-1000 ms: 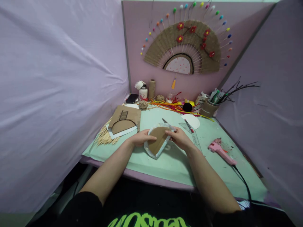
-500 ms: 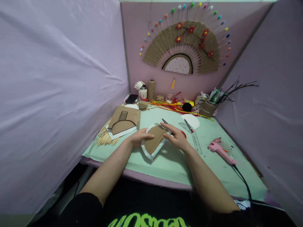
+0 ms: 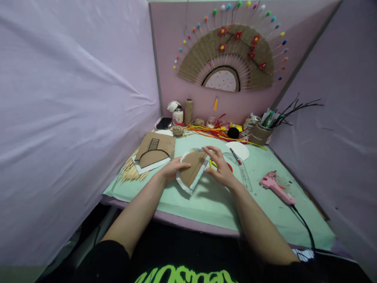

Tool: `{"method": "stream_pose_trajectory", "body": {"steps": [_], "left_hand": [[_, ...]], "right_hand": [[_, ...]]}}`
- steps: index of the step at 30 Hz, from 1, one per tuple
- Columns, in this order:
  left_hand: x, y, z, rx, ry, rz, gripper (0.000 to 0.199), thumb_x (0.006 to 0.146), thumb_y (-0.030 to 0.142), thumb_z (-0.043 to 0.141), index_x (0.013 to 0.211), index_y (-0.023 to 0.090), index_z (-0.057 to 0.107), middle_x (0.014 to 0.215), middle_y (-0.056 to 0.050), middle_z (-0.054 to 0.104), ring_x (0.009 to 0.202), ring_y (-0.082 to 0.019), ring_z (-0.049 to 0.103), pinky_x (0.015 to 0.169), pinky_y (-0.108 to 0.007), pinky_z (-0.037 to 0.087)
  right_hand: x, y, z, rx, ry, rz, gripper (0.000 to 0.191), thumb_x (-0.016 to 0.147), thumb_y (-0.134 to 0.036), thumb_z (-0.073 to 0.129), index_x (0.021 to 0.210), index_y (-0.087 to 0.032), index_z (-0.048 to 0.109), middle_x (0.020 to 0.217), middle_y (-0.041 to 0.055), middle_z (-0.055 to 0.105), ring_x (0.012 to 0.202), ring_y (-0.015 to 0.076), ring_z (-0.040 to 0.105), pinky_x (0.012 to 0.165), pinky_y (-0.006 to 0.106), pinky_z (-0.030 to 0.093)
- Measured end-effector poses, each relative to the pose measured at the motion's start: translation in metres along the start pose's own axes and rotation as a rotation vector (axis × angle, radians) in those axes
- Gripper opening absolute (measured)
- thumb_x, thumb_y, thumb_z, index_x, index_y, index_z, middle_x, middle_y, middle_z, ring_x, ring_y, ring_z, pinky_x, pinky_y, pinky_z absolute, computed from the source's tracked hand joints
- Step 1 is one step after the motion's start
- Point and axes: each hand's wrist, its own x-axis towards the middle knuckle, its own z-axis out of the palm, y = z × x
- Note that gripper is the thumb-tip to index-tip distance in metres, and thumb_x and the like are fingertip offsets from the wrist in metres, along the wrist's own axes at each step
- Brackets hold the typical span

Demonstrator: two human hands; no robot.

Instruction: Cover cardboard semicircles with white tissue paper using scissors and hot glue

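Observation:
A half-round piece of brown cardboard [image 3: 191,167] with white paper folded over its rim is held up above the table. My left hand [image 3: 173,169] grips its left side, thumb lying on the cardboard face and the other fingers hidden behind. At the upper right corner of the piece, fingertips of my right hand [image 3: 219,165] touch the papered edge. The thumb of that hand stands apart, beside the straight edge. Scissors with red and yellow handles [image 3: 229,167] lie behind my right hand, partly covered by it.
Left are cardboard pieces [image 3: 159,143] and wooden sticks [image 3: 131,171]. A marker [image 3: 235,156], a clear ruler [image 3: 245,177] and a pink glue gun [image 3: 277,188] with its cord lie right. Coloured pipe cleaners [image 3: 206,133], twine [image 3: 178,131] and a pot of twigs [image 3: 260,134] line the back.
The cardboard piece has tipped up and turned slightly. My right thumb has come off its face, and the right fingers have shifted up to the corner. My left hand keeps its hold.

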Motion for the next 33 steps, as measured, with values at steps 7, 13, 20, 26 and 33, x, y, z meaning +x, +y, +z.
{"method": "stream_pose_trajectory", "body": {"steps": [7,13,20,26,33], "left_hand": [[0.002,-0.007,-0.005,0.097,-0.107,-0.071,0.039,0.059,0.022,0.085,0.093,0.013,0.070,0.084,-0.008,0.075,0.071,-0.019,0.068,0.067,-0.027,0.049],[0.000,0.002,-0.015,-0.154,-0.243,0.077,0.056,0.072,0.054,0.071,0.113,0.016,0.067,0.114,-0.015,0.072,0.099,-0.029,0.069,0.087,-0.040,0.051],[0.018,-0.009,0.027,-0.019,-0.212,0.215,0.058,0.057,0.018,0.088,0.112,0.022,0.070,0.135,-0.012,0.061,0.136,-0.031,0.045,0.113,-0.045,0.031],[0.035,-0.005,0.057,-0.386,0.203,0.327,0.033,0.070,0.020,0.079,0.101,0.015,0.068,0.093,-0.005,0.075,0.089,-0.019,0.070,0.089,-0.036,0.054],[0.031,-0.003,0.032,-0.405,0.265,0.213,0.018,0.077,0.015,0.071,0.095,0.014,0.065,0.080,-0.003,0.074,0.068,-0.014,0.070,0.069,-0.027,0.059]], "right_hand": [[0.002,0.002,-0.001,0.553,-0.023,0.613,0.051,0.068,-0.045,0.079,0.109,-0.019,0.067,0.084,0.0023,0.068,0.070,0.0128,0.059,0.061,0.024,0.047],[0.008,-0.002,0.002,0.877,0.276,0.665,0.038,0.058,-0.039,0.085,0.086,-0.023,0.066,0.080,-0.0027,0.069,0.066,0.0119,0.061,0.061,0.025,0.051],[0.010,-0.006,0.015,0.966,0.370,0.656,0.043,0.056,-0.037,0.087,0.089,-0.024,0.062,0.091,-0.0017,0.071,0.079,0.0154,0.066,0.068,0.028,0.057],[0.008,-0.013,0.009,0.580,0.310,0.579,0.040,0.066,-0.049,0.077,0.091,-0.021,0.061,0.092,0.0031,0.070,0.080,0.0182,0.066,0.073,0.035,0.056],[-0.061,-0.002,-0.092,-0.549,0.251,0.569,0.035,0.083,-0.040,0.056,0.107,-0.016,0.066,0.106,0.0149,0.069,0.090,0.0259,0.065,0.082,0.041,0.049]]}}
